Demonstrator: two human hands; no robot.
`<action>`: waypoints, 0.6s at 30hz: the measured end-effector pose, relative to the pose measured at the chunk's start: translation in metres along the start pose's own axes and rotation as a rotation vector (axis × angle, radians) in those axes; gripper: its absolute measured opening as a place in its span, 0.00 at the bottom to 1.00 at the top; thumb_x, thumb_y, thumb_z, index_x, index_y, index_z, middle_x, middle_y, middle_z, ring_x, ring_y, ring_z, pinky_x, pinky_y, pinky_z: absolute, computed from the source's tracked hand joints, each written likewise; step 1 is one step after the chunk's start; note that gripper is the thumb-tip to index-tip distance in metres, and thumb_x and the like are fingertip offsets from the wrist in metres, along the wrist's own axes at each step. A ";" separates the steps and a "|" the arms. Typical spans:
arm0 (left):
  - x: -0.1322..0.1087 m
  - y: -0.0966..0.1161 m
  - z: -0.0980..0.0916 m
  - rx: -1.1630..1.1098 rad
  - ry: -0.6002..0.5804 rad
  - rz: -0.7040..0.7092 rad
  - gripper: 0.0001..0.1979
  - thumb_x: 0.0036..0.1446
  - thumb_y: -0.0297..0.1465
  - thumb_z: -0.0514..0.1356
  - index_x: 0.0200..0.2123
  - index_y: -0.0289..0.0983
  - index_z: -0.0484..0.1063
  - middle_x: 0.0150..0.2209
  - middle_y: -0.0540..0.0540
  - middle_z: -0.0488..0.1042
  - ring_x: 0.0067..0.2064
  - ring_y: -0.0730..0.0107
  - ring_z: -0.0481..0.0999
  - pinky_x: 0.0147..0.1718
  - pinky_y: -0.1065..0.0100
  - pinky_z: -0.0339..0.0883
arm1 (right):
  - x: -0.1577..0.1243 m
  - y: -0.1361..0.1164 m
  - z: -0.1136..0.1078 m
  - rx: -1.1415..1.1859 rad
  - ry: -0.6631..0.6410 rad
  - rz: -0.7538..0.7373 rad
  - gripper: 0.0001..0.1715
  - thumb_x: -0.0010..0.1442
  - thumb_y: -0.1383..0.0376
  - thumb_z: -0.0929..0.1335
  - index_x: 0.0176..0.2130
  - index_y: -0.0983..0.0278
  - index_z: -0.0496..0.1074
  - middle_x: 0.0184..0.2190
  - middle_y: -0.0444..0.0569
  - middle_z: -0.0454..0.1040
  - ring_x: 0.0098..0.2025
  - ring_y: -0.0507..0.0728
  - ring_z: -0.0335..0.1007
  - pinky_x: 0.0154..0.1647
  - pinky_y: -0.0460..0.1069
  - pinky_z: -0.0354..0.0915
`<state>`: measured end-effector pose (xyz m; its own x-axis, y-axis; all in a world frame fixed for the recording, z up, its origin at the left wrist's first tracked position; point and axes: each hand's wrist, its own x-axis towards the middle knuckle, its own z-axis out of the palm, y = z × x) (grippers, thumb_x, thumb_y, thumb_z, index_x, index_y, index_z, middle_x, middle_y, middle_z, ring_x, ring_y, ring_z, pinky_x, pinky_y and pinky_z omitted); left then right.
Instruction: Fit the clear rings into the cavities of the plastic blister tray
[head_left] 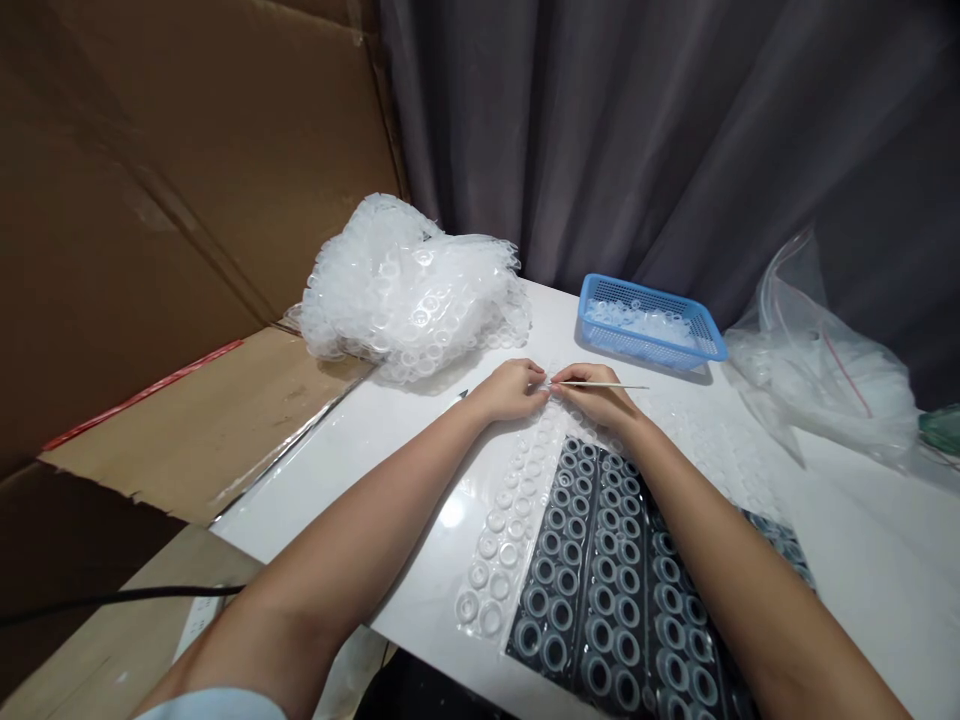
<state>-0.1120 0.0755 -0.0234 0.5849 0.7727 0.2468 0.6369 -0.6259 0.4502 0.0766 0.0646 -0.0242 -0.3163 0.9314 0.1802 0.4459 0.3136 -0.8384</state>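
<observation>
Standing far left: tall brown cardboard panel, flat cardboard flap with red edge tape below it. Next, on the glossy white table, a big heap of clear plastic sheets with round moulded shapes. Left hand comes next, at the far end of a clear plastic strip of paired rings; fingers narrow, can't tell what's between them. Right of the strip, nearer the camera: black sheet under rows of translucent rings. Right hand just beside the left, fingers pinching a thin pale stick, its length pointing right. Beyond it, blue mesh plastic basket holding small clear pieces. Far right: clear plastic zip bag, filled.
</observation>
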 end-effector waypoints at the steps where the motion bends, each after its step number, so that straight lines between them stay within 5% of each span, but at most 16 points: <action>1: 0.000 0.000 0.000 0.003 -0.008 0.010 0.12 0.54 0.34 0.56 0.33 0.36 0.78 0.40 0.42 0.75 0.44 0.61 0.74 0.45 0.64 0.66 | 0.000 -0.001 0.000 -0.018 0.003 -0.019 0.09 0.51 0.61 0.69 0.33 0.63 0.77 0.34 0.50 0.78 0.36 0.57 0.72 0.37 0.50 0.65; 12: -0.002 0.004 -0.001 0.037 0.018 -0.002 0.14 0.55 0.34 0.55 0.38 0.32 0.76 0.43 0.38 0.73 0.44 0.61 0.73 0.47 0.64 0.66 | -0.005 -0.004 0.004 -0.158 -0.002 -0.143 0.08 0.58 0.61 0.64 0.37 0.60 0.71 0.37 0.47 0.77 0.37 0.58 0.72 0.39 0.50 0.63; 18: -0.002 0.006 -0.001 0.078 -0.017 0.027 0.11 0.55 0.31 0.54 0.29 0.34 0.75 0.35 0.41 0.74 0.42 0.61 0.73 0.46 0.63 0.66 | -0.004 0.004 0.002 -0.006 0.364 0.132 0.14 0.59 0.54 0.61 0.37 0.60 0.67 0.30 0.46 0.74 0.26 0.55 0.70 0.30 0.50 0.63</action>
<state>-0.1097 0.0707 -0.0204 0.6102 0.7541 0.2428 0.6578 -0.6531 0.3751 0.0777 0.0620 -0.0296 0.0616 0.9680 0.2431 0.4676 0.1872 -0.8639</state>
